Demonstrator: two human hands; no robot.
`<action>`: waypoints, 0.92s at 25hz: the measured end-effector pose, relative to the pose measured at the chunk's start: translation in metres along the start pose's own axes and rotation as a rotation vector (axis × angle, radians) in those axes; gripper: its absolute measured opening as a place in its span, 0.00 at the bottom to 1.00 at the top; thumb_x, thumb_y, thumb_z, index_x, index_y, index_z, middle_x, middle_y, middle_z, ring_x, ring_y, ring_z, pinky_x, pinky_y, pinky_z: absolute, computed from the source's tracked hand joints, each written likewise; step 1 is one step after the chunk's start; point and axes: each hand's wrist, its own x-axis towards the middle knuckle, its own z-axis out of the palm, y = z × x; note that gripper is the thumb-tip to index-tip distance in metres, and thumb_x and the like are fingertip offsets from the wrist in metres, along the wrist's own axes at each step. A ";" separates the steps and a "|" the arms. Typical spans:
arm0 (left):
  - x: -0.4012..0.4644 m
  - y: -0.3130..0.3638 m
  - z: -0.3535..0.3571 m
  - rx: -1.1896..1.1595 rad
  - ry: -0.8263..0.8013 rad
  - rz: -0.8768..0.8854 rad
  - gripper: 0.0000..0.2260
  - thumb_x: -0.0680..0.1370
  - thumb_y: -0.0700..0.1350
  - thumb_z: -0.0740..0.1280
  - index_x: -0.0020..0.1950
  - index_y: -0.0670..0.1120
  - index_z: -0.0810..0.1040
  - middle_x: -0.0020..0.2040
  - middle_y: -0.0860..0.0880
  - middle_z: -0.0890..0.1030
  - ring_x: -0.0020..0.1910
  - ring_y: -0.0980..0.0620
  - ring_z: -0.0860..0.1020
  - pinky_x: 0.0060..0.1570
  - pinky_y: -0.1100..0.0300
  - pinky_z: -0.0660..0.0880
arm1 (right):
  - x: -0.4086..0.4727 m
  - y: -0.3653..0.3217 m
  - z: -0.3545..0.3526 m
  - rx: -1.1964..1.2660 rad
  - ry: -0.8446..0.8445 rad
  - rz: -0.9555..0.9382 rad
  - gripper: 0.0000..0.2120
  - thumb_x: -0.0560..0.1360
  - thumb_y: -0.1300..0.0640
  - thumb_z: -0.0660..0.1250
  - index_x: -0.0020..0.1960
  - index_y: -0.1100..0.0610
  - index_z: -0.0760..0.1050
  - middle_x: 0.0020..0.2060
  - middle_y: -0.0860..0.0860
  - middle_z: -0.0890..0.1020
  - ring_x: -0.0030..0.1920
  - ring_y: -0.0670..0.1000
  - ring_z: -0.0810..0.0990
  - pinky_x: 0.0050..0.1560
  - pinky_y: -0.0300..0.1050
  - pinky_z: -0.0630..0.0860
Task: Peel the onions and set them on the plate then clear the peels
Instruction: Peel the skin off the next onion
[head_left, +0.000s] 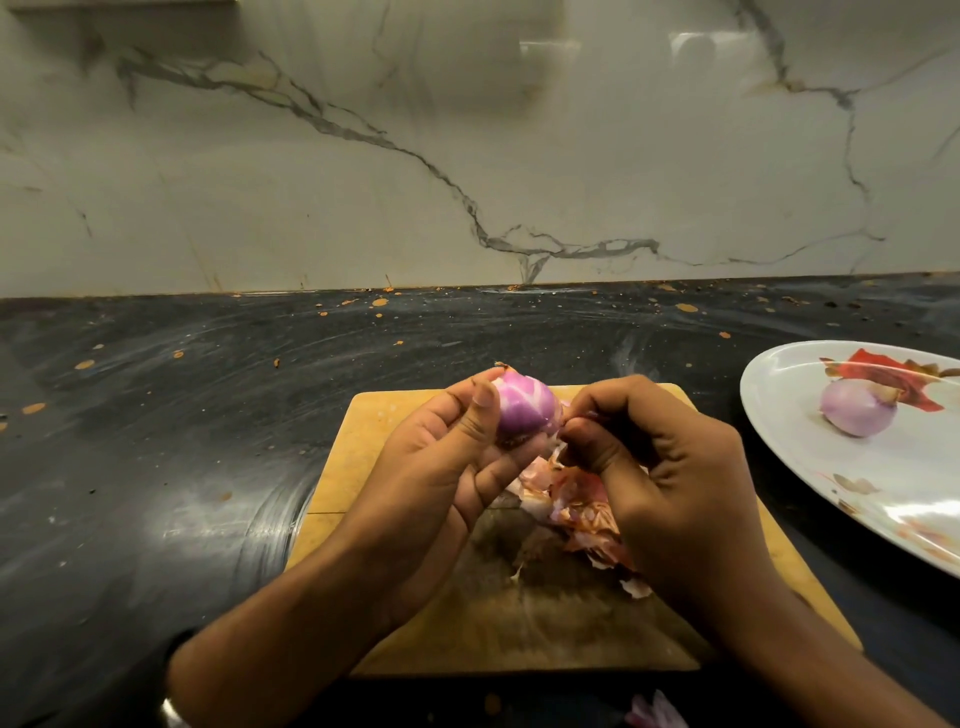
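Purple-and-white onion (524, 410) sits above the wooden cutting board (467, 618), gripped in the left hand (441, 467), thumb pressed on its near side. Right hand (670, 493) fingers (582, 431) pinch at its lower edge; what they grip is hidden. Peels (576, 512) lie on the board, partly covered. Right of the board, a plate (779, 426), cut off, carries a peeled onion (857, 408). Dark speckled table (182, 441), marble wall (363, 182) behind.

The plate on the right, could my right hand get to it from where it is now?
Probably yes. The plate lies just right of the right hand, with nothing between them, though its fingers are busy pinching skin off the onion.
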 end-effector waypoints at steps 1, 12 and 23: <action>0.001 0.000 0.000 0.004 0.010 0.009 0.24 0.74 0.51 0.64 0.64 0.37 0.75 0.56 0.38 0.84 0.51 0.47 0.84 0.53 0.57 0.81 | 0.000 0.000 0.000 -0.020 -0.010 0.006 0.06 0.76 0.61 0.66 0.47 0.52 0.80 0.39 0.39 0.81 0.42 0.45 0.82 0.40 0.35 0.77; 0.002 0.000 -0.002 0.025 0.022 0.018 0.25 0.72 0.50 0.66 0.66 0.40 0.76 0.56 0.41 0.84 0.49 0.50 0.84 0.47 0.62 0.81 | -0.001 0.006 0.004 -0.232 -0.228 0.054 0.09 0.72 0.47 0.61 0.46 0.49 0.77 0.39 0.42 0.77 0.42 0.44 0.75 0.38 0.42 0.71; -0.003 -0.003 -0.005 0.174 -0.109 0.019 0.26 0.68 0.35 0.71 0.66 0.43 0.75 0.59 0.43 0.84 0.59 0.45 0.82 0.57 0.54 0.80 | 0.002 -0.002 -0.002 0.112 -0.027 0.160 0.10 0.73 0.52 0.73 0.54 0.50 0.81 0.50 0.45 0.84 0.44 0.47 0.86 0.41 0.42 0.83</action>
